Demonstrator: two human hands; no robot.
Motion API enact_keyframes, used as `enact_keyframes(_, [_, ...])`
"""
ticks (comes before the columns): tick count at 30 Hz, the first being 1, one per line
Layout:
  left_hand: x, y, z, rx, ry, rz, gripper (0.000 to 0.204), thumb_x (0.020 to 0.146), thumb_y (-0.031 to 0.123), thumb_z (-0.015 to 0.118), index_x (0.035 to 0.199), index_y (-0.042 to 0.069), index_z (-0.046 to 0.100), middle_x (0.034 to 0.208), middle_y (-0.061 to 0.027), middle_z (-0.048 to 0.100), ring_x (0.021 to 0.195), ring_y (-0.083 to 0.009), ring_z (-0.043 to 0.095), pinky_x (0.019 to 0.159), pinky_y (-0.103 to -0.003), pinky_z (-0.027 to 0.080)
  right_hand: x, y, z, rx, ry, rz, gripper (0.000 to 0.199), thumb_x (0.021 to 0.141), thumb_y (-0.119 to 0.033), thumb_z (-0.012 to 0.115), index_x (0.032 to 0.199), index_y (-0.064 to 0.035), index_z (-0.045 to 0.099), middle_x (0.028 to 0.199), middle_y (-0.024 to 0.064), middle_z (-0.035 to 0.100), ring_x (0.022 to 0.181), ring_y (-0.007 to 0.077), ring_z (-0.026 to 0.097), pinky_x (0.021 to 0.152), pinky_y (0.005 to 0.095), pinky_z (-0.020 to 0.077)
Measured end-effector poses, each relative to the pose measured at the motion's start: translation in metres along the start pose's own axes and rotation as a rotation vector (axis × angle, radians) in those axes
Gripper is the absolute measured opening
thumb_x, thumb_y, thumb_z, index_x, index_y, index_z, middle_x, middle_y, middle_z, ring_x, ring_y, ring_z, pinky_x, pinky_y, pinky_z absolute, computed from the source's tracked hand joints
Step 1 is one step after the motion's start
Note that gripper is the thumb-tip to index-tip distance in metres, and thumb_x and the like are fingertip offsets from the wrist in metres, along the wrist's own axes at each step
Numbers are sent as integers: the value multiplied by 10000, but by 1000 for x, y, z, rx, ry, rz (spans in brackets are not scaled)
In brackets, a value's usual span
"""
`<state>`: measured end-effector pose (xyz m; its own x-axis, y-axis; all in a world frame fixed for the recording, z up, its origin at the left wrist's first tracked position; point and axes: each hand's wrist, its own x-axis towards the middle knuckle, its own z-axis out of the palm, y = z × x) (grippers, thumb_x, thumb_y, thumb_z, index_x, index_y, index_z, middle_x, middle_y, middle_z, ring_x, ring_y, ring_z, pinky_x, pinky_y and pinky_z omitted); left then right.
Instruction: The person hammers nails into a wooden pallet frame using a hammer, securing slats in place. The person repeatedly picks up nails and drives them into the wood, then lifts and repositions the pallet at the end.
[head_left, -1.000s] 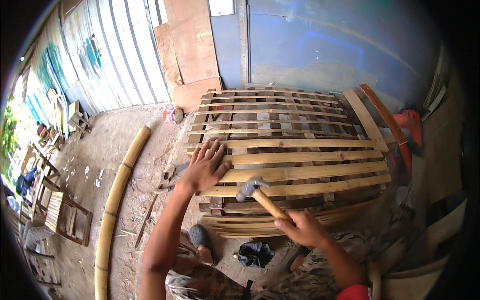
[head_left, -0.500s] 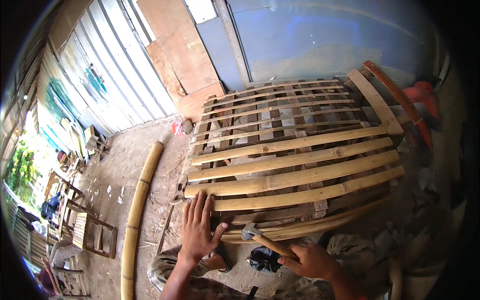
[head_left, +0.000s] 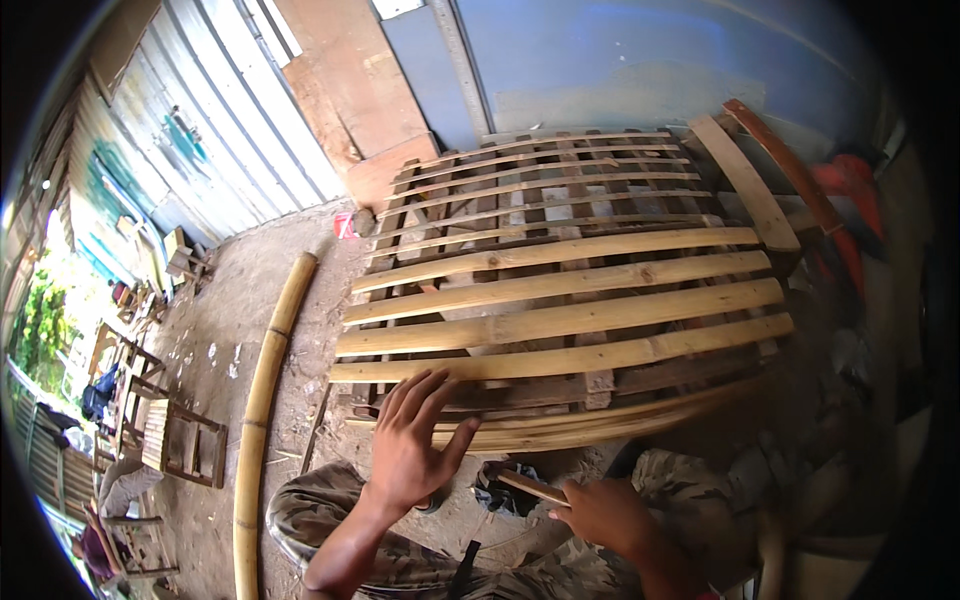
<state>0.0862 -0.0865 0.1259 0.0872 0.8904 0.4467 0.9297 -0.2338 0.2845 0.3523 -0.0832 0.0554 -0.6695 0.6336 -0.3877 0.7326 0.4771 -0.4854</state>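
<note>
My left hand (head_left: 412, 445) is open, its fingers spread at the near side of a wooden frame (head_left: 655, 385) topped with split bamboo slats. The fingertips overlap the edge of the nearest top slat (head_left: 560, 360); whether they touch it I cannot tell. Below that slat, a lower bamboo strip (head_left: 590, 432) runs along the frame's near side. My right hand (head_left: 612, 515), to the right and closer to me, is closed around the wooden handle of a hammer (head_left: 535, 487). The hammer's head cannot be made out against the dark bag behind it.
A long bamboo pole (head_left: 256, 420) lies on the floor to the left. Farther left stand a small wooden stool (head_left: 190, 440) and other furniture. At the frame's far right are a curved wooden piece (head_left: 785, 165) and a flat board (head_left: 745, 185). A black plastic bag (head_left: 505, 490) sits between my legs.
My left hand has slid right along the frame, away from the slats' left ends. My right hand still grips the hammer, whose head no longer shows. The whole view has shifted slightly.
</note>
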Motion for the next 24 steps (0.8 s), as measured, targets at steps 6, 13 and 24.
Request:
enact_keyframes(6, [80, 38, 54, -139, -9, 283, 385, 843, 282, 762, 1118, 26, 677, 1146, -150, 655, 1032, -353, 631, 902, -450, 516, -2, 18, 20, 21, 143, 5, 391, 909, -436, 656, 894, -46, 654, 766, 184, 698, 763, 388, 707, 698, 487, 549])
enact_keyframes(13, [125, 68, 103, -51, 79, 359, 356, 850, 408, 731, 989, 83, 697, 989, -106, 643, 946, -313, 630, 827, -422, 509, -17, 42, 15, 23, 113, 256, 431, 846, -441, 727, 950, -27, 675, 848, 182, 702, 878, 356, 706, 791, 476, 538])
enact_keyframes(24, [128, 31, 76, -81, -279, 28, 658, 913, 613, 574, 1195, 21, 632, 935, -242, 713, 923, -422, 703, 837, -512, 548, -129, 119, 15, 1024, 578, 420, 442, 918, -479, 691, 839, -45, 672, 685, 31, 638, 556, 117, 585, 583, 291, 483])
